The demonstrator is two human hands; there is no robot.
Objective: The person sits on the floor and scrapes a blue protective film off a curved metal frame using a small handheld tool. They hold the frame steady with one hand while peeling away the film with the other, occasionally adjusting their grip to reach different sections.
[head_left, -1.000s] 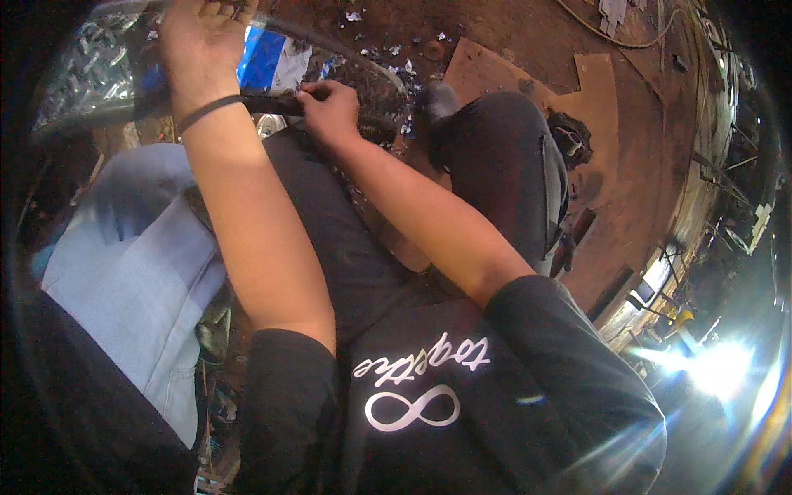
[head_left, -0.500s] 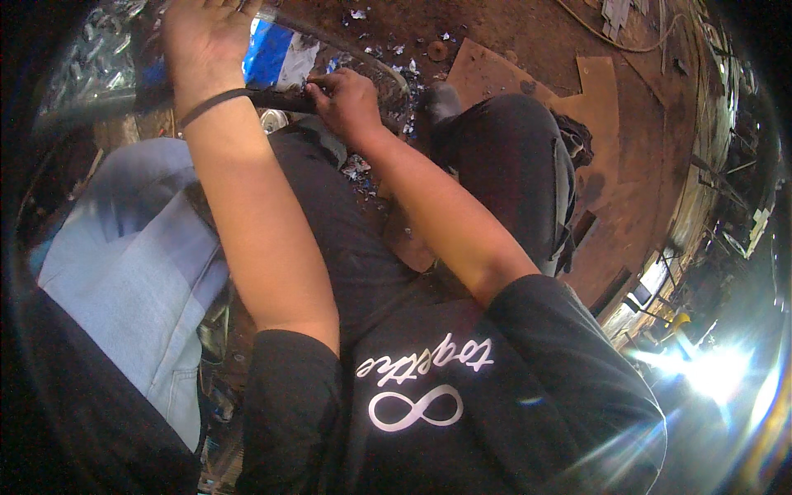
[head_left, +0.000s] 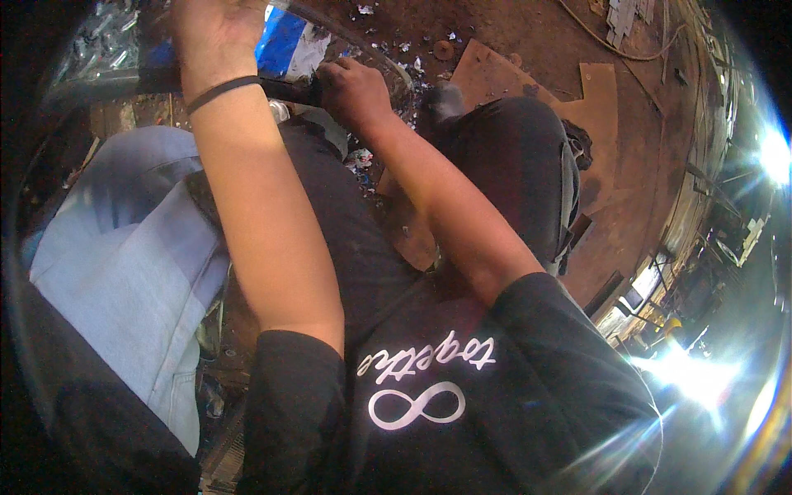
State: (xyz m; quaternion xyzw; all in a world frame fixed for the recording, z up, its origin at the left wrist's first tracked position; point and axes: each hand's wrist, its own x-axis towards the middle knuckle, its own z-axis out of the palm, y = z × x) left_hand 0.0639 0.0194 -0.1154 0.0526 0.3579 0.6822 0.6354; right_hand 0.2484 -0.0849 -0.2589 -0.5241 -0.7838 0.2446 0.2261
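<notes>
My left hand (head_left: 219, 37), a dark band at its wrist, reaches to the upper edge of the picture, where its fingers are cut off. Beside it, a blue and white sheet-like piece (head_left: 282, 45) lies within a dark-rimmed trough or tray (head_left: 124, 82). My right hand (head_left: 355, 91) is at the near rim, right of the blue and white piece. Its fingers are curled in and closed; whatever they hold, if anything, is hidden. Shiny silvery scraps (head_left: 107, 41) fill the left part of the trough.
Small bright scraps (head_left: 360, 159) litter the brown ground. Flat brown sheets (head_left: 495, 74) lie right of my bent knee (head_left: 516, 148). A person's light-blue jeans (head_left: 124, 214) are close on my left. A hose or cable (head_left: 627, 56) curves at the upper right.
My left hand has slid up, so less of it shows. The right hand has shifted slightly right and its fingers are curled in more. The whole view has moved a little.
</notes>
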